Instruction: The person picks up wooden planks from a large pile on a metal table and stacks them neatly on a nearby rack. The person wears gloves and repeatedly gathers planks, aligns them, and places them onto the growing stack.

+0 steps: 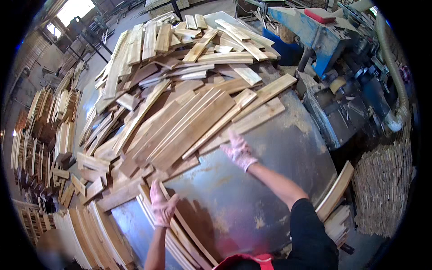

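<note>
My left hand [162, 204], in a pale pink glove, is over a row of wooden boards [186, 240] standing on edge at the near left of a metal table. Its fingers stretch forward and the thumb stands apart; whether it presses on the boards I cannot tell. My right hand [240, 152], gloved alike, hovers over or rests on the tabletop with fingers spread and nothing held. Its fingertips are close to a light board [263, 118] lying at the near edge of the pile. Left of it several wide planks [193, 128] lie side by side, slanting across.
A big heap of loose boards [180, 58] covers the far part of the metal table [252, 198]. Blue machinery [310, 36] with a hose [390, 67] stands at right. Stacked wood [382, 189] is at the right; more stacks [63, 117] and upright boards [92, 236] are on the left.
</note>
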`<state>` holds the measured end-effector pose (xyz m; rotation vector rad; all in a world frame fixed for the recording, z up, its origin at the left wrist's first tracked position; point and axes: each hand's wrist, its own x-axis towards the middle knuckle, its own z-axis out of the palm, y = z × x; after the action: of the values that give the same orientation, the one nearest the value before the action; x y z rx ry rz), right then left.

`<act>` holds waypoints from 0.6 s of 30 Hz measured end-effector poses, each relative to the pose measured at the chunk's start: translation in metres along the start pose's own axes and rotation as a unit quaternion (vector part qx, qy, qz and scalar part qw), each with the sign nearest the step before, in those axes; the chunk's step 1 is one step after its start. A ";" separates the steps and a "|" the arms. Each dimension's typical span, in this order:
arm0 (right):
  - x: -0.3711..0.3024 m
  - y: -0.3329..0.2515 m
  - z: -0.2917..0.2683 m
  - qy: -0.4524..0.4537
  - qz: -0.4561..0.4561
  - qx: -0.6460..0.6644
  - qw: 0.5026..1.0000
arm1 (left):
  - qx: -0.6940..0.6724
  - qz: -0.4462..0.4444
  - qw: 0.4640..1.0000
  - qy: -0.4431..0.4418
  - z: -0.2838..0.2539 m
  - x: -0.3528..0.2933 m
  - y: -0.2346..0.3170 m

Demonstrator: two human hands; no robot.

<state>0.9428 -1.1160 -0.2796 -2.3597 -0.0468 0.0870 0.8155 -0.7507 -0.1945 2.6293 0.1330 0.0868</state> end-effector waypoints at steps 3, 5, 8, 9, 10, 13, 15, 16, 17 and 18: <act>0.133 0.041 -0.052 0.093 0.074 -0.129 0.985 | 0.162 0.139 0.976 0.039 0.059 0.128 0.015; 0.217 0.058 -0.072 0.179 0.035 -0.225 0.957 | 0.182 0.139 0.972 0.046 0.095 0.188 0.003; 0.319 0.084 -0.123 0.200 -0.008 -0.345 0.917 | 0.225 0.113 0.967 0.042 0.118 0.198 0.031; 0.365 0.099 -0.129 0.198 -0.002 -0.399 0.895 | 0.232 0.110 0.966 0.031 0.116 0.200 0.038; 0.397 0.101 -0.123 0.226 -0.005 -0.415 0.881 | 0.231 0.124 0.965 0.030 0.117 0.201 0.032; 0.446 0.109 -0.083 0.306 -0.009 -0.390 0.868 | 0.261 0.143 0.954 0.039 0.125 0.201 0.021; 0.455 0.088 -0.102 0.205 0.034 -0.384 0.900 | 0.261 0.133 0.954 0.063 0.130 0.197 0.011; 0.463 0.098 -0.107 0.227 -0.020 -0.438 0.870 | 0.270 0.148 0.949 0.068 0.129 0.198 0.012; 0.459 0.115 -0.113 0.275 -0.085 -0.460 0.840 | 0.261 0.155 0.951 0.065 0.133 0.200 0.013; 0.450 0.117 -0.109 0.257 -0.100 -0.464 0.842 | 0.259 0.154 0.952 0.061 0.133 0.200 0.013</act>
<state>1.4011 -1.2484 -0.3065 -3.2301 -0.0883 -0.8577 1.0266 -0.8041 -0.2964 3.1494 -0.2502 0.3651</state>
